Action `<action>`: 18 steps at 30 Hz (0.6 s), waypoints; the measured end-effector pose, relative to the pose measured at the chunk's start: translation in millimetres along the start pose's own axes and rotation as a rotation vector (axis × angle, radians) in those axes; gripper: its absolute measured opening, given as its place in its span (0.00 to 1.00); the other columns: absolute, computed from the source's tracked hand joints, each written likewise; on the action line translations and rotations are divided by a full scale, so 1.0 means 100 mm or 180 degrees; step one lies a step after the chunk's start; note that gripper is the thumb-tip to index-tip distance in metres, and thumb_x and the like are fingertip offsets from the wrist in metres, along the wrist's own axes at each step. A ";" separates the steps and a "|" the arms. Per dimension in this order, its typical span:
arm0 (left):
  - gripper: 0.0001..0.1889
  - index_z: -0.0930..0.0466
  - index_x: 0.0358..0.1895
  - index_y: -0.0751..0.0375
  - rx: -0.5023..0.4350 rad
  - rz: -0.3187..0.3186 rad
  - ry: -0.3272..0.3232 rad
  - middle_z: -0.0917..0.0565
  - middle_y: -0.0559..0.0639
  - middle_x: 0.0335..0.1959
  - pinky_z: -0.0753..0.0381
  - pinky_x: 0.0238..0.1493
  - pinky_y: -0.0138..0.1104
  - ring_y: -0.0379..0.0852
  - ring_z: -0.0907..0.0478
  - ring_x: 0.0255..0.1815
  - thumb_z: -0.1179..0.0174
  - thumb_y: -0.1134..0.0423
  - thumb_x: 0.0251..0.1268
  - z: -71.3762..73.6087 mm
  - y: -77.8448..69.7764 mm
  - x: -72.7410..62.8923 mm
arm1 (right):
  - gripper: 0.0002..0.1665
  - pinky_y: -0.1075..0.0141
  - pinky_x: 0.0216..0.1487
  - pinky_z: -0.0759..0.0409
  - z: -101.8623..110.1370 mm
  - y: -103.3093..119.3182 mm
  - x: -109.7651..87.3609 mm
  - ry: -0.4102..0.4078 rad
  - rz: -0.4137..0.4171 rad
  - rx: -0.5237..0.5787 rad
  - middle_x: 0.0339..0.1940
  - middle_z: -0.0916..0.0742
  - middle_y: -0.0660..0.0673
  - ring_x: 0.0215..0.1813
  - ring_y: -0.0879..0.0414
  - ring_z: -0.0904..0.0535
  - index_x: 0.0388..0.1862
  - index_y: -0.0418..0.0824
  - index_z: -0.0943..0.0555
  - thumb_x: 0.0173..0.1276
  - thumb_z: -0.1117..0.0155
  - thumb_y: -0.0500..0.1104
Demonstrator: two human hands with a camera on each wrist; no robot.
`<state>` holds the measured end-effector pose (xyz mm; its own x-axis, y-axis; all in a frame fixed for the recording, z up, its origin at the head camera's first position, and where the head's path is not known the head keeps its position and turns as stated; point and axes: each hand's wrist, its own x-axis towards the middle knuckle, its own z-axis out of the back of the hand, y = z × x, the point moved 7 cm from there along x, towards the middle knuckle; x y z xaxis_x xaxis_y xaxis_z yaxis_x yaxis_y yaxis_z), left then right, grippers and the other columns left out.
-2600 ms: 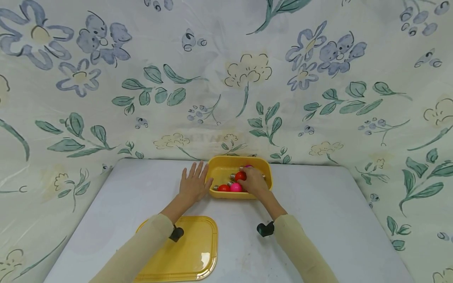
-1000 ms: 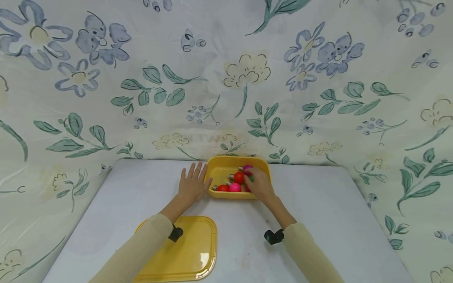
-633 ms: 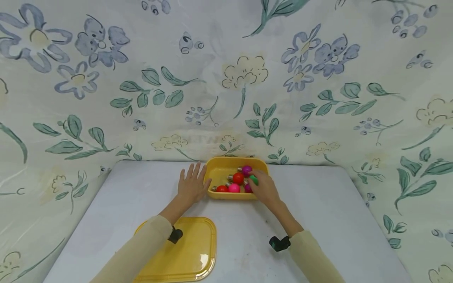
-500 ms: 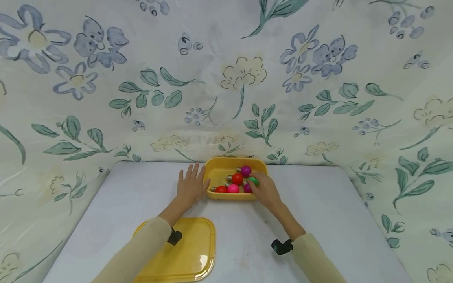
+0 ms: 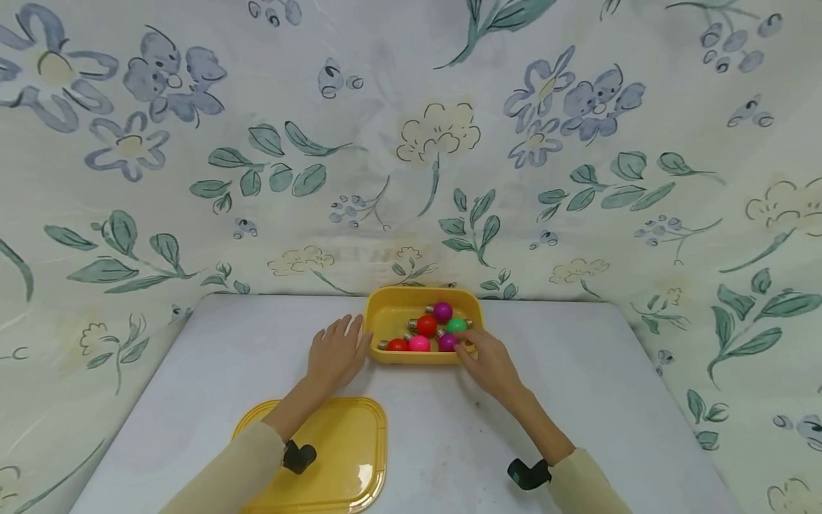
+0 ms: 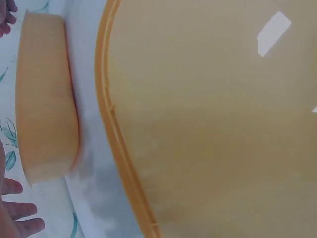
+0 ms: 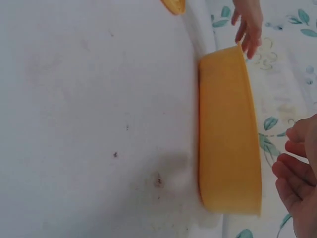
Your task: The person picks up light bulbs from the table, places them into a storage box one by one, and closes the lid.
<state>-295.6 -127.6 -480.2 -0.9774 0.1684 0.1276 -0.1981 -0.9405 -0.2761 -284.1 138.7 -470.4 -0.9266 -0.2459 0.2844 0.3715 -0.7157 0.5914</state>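
Note:
A yellow plastic container point(image 5: 392, 303) at the table's back edge holds several small coloured light bulbs with metal screw bases. Among them are a green bulb point(image 5: 457, 325) on the right, a purple bulb point(image 5: 443, 311) at the back, a red bulb point(image 5: 427, 325) in the middle and a pink bulb point(image 5: 419, 344) in front. My right hand point(image 5: 491, 363) hovers over the container's right front corner, fingers loosely bent with nothing between them, fingertips close to the green bulb. Beside the left wall, my left hand point(image 5: 335, 353) has its fingers extended and is empty.
A shiny yellow tray point(image 5: 334, 457) lies on the white table point(image 5: 462, 457) at the front left, partly under my left forearm. Behind the table stands a backdrop of floral fabric point(image 5: 385, 143).
My right hand has drawn back to the right and let go of the green bulb, which now lies among the others. My left hand has shifted slightly towards me.

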 end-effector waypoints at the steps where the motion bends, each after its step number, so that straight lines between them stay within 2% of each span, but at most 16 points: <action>1: 0.29 0.34 0.72 0.67 -0.0018 -0.0031 -0.0068 0.30 0.67 0.68 0.36 0.65 0.60 0.66 0.33 0.68 0.59 0.48 0.81 0.02 0.00 -0.04 | 0.14 0.59 0.49 0.17 0.01 0.00 -0.03 -0.0006 0.0010 0.0008 0.45 0.14 0.46 0.46 0.52 0.19 0.52 0.37 0.16 0.69 0.32 0.38; 6: 0.27 0.32 0.70 0.69 -0.0142 -0.0068 -0.0256 0.24 0.67 0.63 0.29 0.60 0.59 0.66 0.28 0.63 0.55 0.51 0.80 0.08 0.06 -0.28 | 0.13 0.60 0.46 0.17 0.02 0.00 -0.16 0.0008 0.0069 0.0097 0.42 0.13 0.47 0.43 0.55 0.19 0.51 0.36 0.16 0.68 0.31 0.36; 11: 0.28 0.34 0.71 0.71 -0.0294 -0.0070 -0.0168 0.23 0.70 0.61 0.24 0.54 0.59 0.68 0.24 0.58 0.49 0.55 0.78 0.08 0.15 -0.53 | 0.14 0.66 0.44 0.17 -0.05 -0.03 -0.32 0.0185 -0.0041 0.0373 0.40 0.14 0.49 0.41 0.57 0.19 0.52 0.35 0.16 0.68 0.32 0.35; 15: 0.29 0.33 0.70 0.72 -0.0312 -0.0143 -0.0054 0.23 0.71 0.60 0.23 0.52 0.59 0.69 0.23 0.57 0.43 0.58 0.73 0.04 0.21 -0.76 | 0.14 0.68 0.44 0.17 -0.16 -0.03 -0.45 0.0450 -0.0149 0.0578 0.41 0.13 0.48 0.42 0.56 0.18 0.53 0.34 0.17 0.70 0.33 0.36; 18: 0.28 0.30 0.67 0.72 -0.0236 -0.0212 -0.0051 0.22 0.70 0.59 0.22 0.50 0.58 0.68 0.23 0.56 0.39 0.59 0.69 0.03 0.24 -0.91 | 0.15 0.68 0.44 0.17 -0.27 -0.01 -0.54 0.0666 -0.0169 0.0695 0.42 0.12 0.47 0.42 0.55 0.16 0.53 0.34 0.17 0.70 0.33 0.37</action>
<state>-211.2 -166.8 -495.8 -0.9607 0.2246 0.1632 -0.2682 -0.9028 -0.3361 -236.6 134.9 -507.2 -0.9285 -0.3574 0.1005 0.3048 -0.5792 0.7560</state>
